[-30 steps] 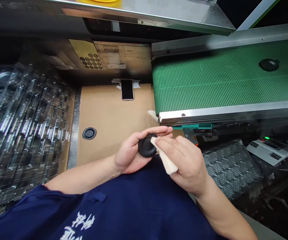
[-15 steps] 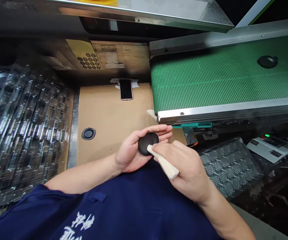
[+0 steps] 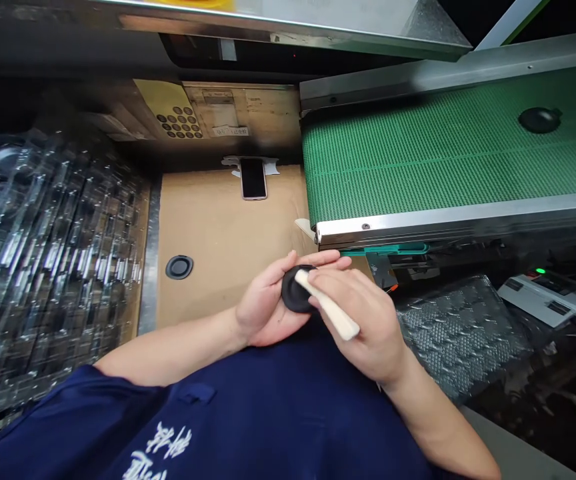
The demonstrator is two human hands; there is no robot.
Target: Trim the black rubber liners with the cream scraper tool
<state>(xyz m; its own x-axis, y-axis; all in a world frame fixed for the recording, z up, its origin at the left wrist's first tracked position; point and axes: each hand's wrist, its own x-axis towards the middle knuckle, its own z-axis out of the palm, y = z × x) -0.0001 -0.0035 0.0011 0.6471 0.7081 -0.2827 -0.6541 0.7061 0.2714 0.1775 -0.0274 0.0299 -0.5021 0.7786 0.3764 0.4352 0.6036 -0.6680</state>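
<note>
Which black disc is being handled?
The disc cupped in the left hand, with the white strip from the right hand on it; the others lie on the belt and cardboard.

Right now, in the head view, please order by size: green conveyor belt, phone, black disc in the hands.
1. green conveyor belt
2. phone and black disc: similar, and the disc is nearer the camera, so not ranked.

a phone (image 3: 253, 179) lies on cardboard (image 3: 223, 227) near a conveyor belt (image 3: 443, 150).

Brown cardboard (image 3: 218, 227) holds a smartphone (image 3: 253, 179) and a black disc (image 3: 179, 267); a green conveyor belt (image 3: 443, 153) carries another disc (image 3: 539, 120).
</note>
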